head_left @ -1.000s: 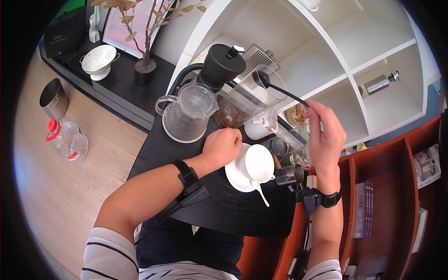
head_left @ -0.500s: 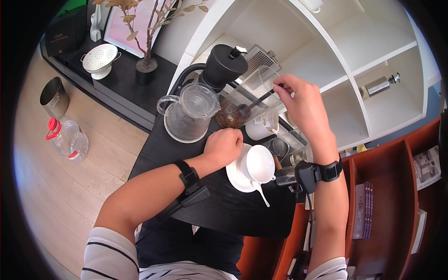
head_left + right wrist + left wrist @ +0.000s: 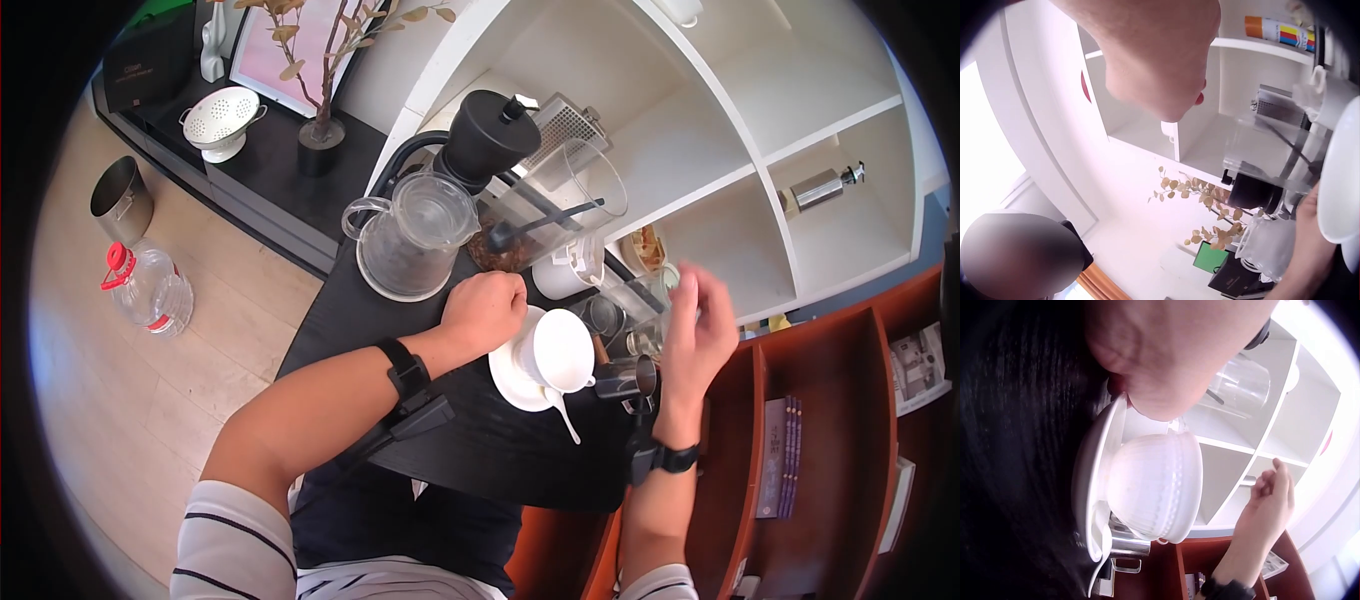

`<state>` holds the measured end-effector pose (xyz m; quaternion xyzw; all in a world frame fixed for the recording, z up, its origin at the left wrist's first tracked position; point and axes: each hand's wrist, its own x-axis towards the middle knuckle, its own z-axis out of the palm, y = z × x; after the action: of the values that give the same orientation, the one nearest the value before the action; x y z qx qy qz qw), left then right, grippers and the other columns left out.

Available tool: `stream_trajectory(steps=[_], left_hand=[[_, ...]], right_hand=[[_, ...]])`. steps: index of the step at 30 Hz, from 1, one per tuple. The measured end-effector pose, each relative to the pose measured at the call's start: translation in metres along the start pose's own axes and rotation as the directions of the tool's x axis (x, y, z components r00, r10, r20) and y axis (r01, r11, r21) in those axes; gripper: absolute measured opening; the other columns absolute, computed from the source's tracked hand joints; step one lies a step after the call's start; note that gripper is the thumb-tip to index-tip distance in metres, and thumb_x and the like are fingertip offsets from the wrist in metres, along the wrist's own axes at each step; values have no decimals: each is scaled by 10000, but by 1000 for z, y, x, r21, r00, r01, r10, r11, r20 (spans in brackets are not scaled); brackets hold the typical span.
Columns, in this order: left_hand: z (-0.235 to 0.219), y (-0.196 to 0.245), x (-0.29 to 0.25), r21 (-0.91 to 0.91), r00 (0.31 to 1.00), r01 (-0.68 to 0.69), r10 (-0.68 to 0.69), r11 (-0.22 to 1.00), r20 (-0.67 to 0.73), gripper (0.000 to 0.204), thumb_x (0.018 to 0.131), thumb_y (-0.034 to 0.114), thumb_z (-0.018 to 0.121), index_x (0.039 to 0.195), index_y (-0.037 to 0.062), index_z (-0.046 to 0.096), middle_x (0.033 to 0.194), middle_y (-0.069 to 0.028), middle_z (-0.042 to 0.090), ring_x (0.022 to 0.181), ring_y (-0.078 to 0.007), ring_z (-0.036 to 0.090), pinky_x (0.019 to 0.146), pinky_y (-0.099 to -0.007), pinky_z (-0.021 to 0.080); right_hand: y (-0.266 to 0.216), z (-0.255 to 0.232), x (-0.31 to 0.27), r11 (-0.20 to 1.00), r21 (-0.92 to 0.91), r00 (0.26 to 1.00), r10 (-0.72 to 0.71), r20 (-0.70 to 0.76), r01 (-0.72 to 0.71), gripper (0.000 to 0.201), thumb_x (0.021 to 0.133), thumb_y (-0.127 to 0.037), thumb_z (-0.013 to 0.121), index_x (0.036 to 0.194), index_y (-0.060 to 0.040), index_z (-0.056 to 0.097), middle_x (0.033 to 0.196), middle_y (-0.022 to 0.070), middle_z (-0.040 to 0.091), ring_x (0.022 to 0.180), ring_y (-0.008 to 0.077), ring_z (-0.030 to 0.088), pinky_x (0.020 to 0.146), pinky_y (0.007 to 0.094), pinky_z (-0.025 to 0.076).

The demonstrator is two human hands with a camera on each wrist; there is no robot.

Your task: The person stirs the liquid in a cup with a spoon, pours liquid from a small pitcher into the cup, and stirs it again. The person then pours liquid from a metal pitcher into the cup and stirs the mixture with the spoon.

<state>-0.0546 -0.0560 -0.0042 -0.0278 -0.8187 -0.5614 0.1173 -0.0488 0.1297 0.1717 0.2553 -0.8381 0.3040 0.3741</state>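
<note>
From the head view, the black scoop (image 3: 565,216) is resting inside the clear container (image 3: 550,185), its placing seemingly done; the right hand (image 3: 702,325), gripping it earlier, is now hovering empty, fingers loosely bent. The cup (image 3: 560,350) is looking empty. In the left wrist view, the left hand (image 3: 1166,356) is curling by the saucer (image 3: 1089,481); I can't tell if it's pinching. The right wrist view is hiding most fingers.

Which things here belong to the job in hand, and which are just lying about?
Likely in the job:
- black scoop
- clear canister
- black grinder
- glass server
- white cup
- saucer

Apparently just lying about:
- white colander
- plastic bottle
- metal bucket
- potted branch
- books
</note>
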Motion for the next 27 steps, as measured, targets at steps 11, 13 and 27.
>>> stream_trajectory(steps=[11,13,27], left_hand=[[1,-2,1,66,999,15,-18,998,46,180,954,195,670,983,49,772,927,-130,785,826,-320,759,748,-439,577],[2,-3,2,50,999,3,-5,999,42,180,960,192,670,987,46,772,908,-113,782,781,-280,749,730,-410,574],[5,-7,3,-15,991,75,-73,997,109,175,981,167,694,1015,18,780,801,-78,758,675,-156,692,659,-320,542]], right_hand=[[82,-5,-128,994,108,1000,2,-9,-2,183,1049,-44,632,883,28,658,768,88,660,630,149,549,569,298,397],[87,2,-130,991,131,999,-12,-32,16,168,1025,-25,640,863,19,645,744,92,647,603,170,543,552,311,388],[81,1,-140,949,292,988,-143,55,121,125,939,-43,737,837,-9,673,630,66,525,524,240,493,525,357,388]])
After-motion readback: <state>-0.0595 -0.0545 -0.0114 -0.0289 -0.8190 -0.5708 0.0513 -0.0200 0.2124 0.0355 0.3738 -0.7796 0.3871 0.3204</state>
